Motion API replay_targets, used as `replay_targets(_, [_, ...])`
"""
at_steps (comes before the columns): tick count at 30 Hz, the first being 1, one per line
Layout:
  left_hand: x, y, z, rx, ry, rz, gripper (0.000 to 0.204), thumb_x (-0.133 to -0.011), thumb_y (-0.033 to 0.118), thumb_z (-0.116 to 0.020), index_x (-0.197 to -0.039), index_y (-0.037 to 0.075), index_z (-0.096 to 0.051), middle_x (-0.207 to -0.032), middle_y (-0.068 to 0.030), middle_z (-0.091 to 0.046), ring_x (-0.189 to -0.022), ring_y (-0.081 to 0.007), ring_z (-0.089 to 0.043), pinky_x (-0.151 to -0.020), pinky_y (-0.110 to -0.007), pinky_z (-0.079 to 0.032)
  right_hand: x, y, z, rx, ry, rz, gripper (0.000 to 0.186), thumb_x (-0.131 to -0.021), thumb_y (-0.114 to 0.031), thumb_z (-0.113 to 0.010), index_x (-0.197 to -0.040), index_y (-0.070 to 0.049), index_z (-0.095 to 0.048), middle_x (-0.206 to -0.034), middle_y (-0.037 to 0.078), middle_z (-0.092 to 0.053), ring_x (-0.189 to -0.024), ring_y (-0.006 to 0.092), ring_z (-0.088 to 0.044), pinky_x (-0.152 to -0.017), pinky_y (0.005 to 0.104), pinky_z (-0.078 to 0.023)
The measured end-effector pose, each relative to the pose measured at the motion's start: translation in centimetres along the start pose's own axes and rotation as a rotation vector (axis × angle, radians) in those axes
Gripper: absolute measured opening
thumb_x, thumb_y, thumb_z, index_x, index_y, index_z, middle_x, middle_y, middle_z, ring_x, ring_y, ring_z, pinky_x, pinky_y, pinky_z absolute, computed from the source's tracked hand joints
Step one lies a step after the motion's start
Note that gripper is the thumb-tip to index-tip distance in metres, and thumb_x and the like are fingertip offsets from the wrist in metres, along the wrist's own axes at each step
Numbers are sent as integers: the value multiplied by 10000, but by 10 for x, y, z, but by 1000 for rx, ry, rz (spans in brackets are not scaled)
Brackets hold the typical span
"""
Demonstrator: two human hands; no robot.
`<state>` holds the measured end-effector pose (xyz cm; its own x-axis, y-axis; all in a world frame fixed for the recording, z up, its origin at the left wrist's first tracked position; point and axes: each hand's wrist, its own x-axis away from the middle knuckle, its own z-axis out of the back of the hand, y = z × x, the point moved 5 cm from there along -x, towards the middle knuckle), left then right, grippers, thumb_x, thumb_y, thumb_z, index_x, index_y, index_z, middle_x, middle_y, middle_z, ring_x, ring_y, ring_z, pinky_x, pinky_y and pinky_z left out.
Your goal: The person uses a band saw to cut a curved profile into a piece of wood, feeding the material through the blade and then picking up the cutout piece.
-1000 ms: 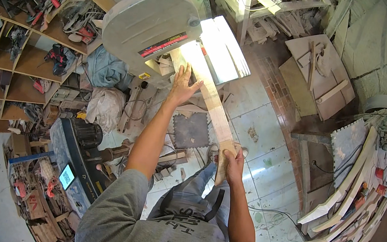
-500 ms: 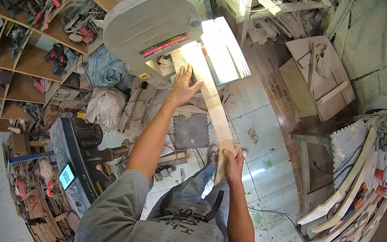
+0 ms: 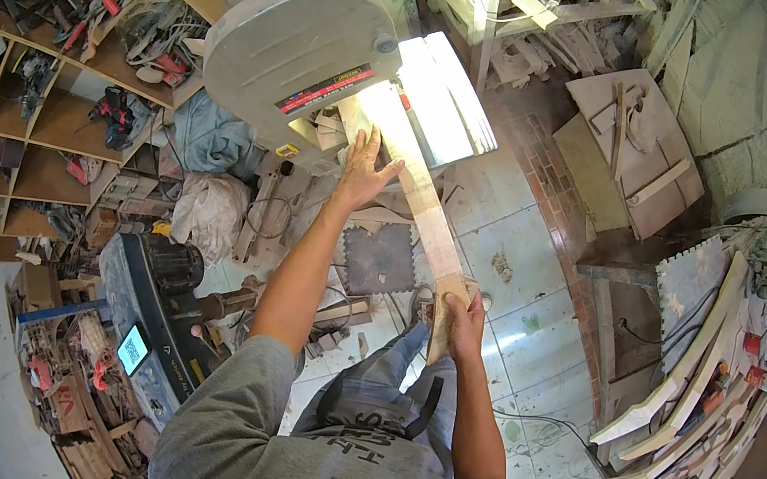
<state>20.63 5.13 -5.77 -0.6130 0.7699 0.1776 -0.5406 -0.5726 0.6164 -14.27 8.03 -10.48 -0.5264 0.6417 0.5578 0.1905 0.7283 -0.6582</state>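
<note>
A long, pale, slightly curved wooden plank (image 3: 423, 196) runs from under the grey housing of a band saw (image 3: 299, 46) down toward my body, its far end on the brightly lit machine table (image 3: 439, 78). My left hand (image 3: 364, 171) lies on the plank near the machine, fingers stretched and apart along its left side, thumb out to the right. My right hand (image 3: 465, 321) grips the near end, thumb on top. The blade and the plank's far tip are hidden by the housing and glare.
Wooden cubbies with tools (image 3: 57, 148) stand at left, above a dark machine with a motor (image 3: 167, 276). Curved wooden pieces (image 3: 704, 371) lean at right beside a dusty stand (image 3: 609, 305); boards (image 3: 638, 150) lie behind. A dark mat (image 3: 379, 257) is on the tiled floor below the plank.
</note>
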Motion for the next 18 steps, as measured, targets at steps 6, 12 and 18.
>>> replay_targets(6, [0,-2,0,-13,32,-9,1056,-905,598,-672,-1645,27,-182,-1648,-370,-170,-1551,-490,-161,-1272,-501,-130,-2,-2,-1,3,10,-5,385,-929,-76,-661,-1289,-36,-530,-974,80,-694,-720,180,-691,-641,318,-597])
replay_targets(12, [0,-2,1,-9,27,0,1054,-902,597,-676,-1646,33,-187,-1653,-365,-157,-1545,-505,-162,-1269,-510,-141,-3,-6,-5,13,2,-4,398,-929,-74,-662,-1303,-40,-530,-1008,83,-695,-746,187,-700,-664,331,-616])
replay_targets(18, [2,8,2,17,7,30,1066,-899,594,-683,-1641,12,-186,-1649,-370,-164,-1543,-510,-162,-1267,-514,-149,-5,-6,1,19,-4,-18,391,-936,-50,-656,-1306,-40,-531,-1038,91,-700,-762,186,-703,-679,334,-621])
